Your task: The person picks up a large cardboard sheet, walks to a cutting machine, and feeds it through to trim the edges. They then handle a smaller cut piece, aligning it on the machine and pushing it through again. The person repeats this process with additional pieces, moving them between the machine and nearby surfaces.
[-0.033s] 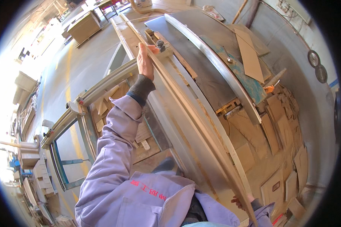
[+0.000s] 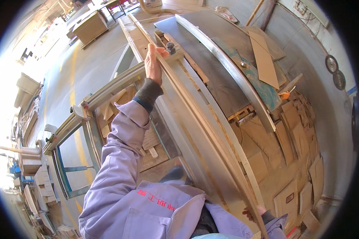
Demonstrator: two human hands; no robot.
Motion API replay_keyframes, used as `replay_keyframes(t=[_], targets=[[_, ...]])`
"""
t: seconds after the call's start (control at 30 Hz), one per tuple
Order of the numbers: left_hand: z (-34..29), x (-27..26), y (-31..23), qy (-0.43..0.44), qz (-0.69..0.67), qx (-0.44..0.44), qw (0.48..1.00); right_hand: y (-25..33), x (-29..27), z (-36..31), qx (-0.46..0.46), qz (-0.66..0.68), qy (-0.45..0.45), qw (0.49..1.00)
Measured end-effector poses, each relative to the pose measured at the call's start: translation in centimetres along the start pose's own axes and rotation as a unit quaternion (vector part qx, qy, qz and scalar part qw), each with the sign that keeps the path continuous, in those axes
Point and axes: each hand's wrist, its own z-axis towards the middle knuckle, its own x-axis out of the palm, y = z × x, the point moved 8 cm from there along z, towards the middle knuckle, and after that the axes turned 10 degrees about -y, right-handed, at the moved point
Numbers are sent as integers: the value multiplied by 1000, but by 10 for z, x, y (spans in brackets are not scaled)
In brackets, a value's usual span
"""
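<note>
A long, narrow wooden strip (image 2: 199, 125) lies along a metal sliding table saw bed (image 2: 175, 115), running from far left to near right. My left hand (image 2: 153, 65) is closed around it towards the far end, fingers reaching over the strip beside a black knob (image 2: 170, 48). At the near end my right hand (image 2: 253, 212) grips the same strip low in the view; the strip hides part of this hand. Beneath my left wrist, a metal crossbar frame (image 2: 111, 85) reaches out to the left.
Right of the strip are a dark metal table top (image 2: 215, 83) and a curved-looking metal fence rail (image 2: 227, 65). Cut board pieces (image 2: 293, 135) cover the floor at right. Wooden offcuts (image 2: 107, 111) lie beneath the crossbar. A stack of boards (image 2: 89, 30) stands far left.
</note>
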Motion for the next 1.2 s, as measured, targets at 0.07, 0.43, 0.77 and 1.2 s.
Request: replay_keyframes(t=[0.07, 0.43, 0.77, 1.2], targets=[[0, -1, -1, 7, -13, -61, 998, 6, 16, -8, -1, 15, 7, 1000], [4, 8, -10, 51, -147, -119, 981, 35, -9, -21, -309, -385, -225, 840], [-14, -25, 82, 90, -172, -275, 942, 123, -41, -39, -476, 220, -320, 789], [-38, -98, 259, -88, 164, -262, 947, 181, -19, 16, -547, 241, -453, 661]])
